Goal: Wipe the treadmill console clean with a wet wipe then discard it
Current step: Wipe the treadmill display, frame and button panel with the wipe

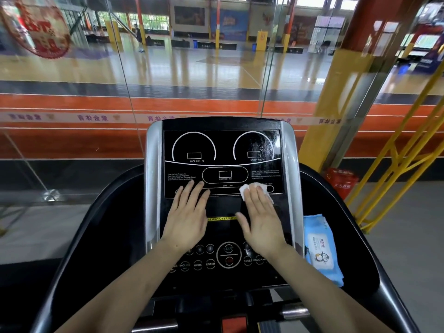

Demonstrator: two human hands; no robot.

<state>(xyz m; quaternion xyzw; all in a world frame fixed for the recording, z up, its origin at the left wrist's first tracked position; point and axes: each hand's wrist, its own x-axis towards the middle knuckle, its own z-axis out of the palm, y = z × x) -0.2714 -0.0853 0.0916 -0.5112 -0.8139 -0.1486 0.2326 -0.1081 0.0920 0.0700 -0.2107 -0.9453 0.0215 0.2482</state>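
Note:
The black treadmill console with white dial markings fills the middle of the view. A wet sheen shows on its upper right part, around the speed dial. My right hand lies flat with straight fingers and presses a white wet wipe against the lower right of the display panel. The wipe sticks out past my fingertips. My left hand rests flat on the console's lower left, fingers straight, holding nothing.
A blue pack of wet wipes lies on the console's right wing. Black handrails curve on both sides. A glass wall stands just behind the console. A red box and a yellow steel frame stand to the right.

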